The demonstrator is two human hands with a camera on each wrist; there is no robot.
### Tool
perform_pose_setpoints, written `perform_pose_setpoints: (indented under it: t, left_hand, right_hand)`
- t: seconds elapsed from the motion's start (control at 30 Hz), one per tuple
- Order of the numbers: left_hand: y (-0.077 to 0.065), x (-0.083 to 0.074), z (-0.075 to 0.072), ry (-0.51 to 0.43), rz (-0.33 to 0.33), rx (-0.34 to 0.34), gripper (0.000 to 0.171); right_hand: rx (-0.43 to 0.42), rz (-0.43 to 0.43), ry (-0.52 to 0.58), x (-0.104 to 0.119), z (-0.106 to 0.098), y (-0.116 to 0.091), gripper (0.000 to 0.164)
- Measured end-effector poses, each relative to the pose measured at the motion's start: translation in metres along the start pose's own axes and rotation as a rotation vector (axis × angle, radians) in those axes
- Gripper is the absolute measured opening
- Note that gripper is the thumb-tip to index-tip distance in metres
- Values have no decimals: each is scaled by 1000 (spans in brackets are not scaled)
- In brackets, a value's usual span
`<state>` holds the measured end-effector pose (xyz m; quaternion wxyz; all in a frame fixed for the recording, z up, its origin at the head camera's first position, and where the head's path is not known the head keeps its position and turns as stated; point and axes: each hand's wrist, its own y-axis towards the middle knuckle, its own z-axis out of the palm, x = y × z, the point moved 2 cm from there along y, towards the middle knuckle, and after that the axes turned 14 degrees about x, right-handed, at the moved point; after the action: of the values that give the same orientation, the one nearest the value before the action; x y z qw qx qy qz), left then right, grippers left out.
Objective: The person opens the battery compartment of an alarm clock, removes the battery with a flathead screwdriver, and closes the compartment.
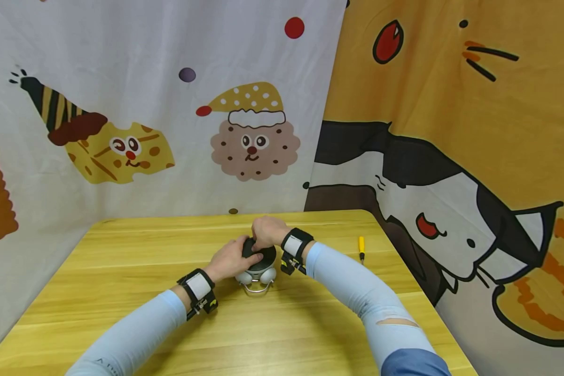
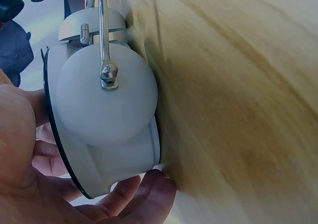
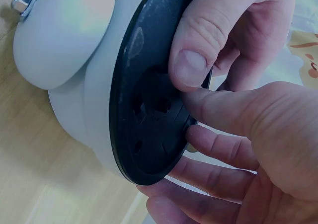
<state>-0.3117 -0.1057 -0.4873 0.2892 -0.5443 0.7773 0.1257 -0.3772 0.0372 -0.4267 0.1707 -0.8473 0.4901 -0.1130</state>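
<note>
Alarm clock (image 1: 267,261) on the worktop (image 1: 145,250), black back (image 3: 149,129) up, below and between both hands; left hand (image 1: 227,259) grips its side, thumb (image 3: 228,107) on the back; right hand (image 1: 269,232) has bent fingers there, can't tell if it's pinching anything

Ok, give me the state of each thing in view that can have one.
White twin-bell alarm clock: lying on its front, gripped.
Round black back plate: on the clock, facing up, partly covered by the hands.
Yellow-handled screwdriver: lying on the pale wooden table, untouched.
Left hand: gripping the clock's side.
Right hand: curled, touching the clock.
</note>
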Motion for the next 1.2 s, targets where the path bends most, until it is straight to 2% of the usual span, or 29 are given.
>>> perform_pose_setpoints:
  t: [0.4,0.53,0.6,0.8,1.2]
  left_hand:
    - [2,2,-1,-6,-7,10,77]
    - [11,14,5,20,20,1,84]
    - [11,15,5,17,23,2,86]
    - [2,3,0,-14,-10,16,79]
    - [2,0,-1,10,-29,23,79]
  right_hand:
    - [15,-6,24,-4,0,4,28]
    - [24,-13,52,-6,-2,3,28]
    - [25,-14,67,-8,-1,4,29]
    - [-2,-39,86,-10,0,4,30]
    - [-89,-49,70,-10,0,2,30]
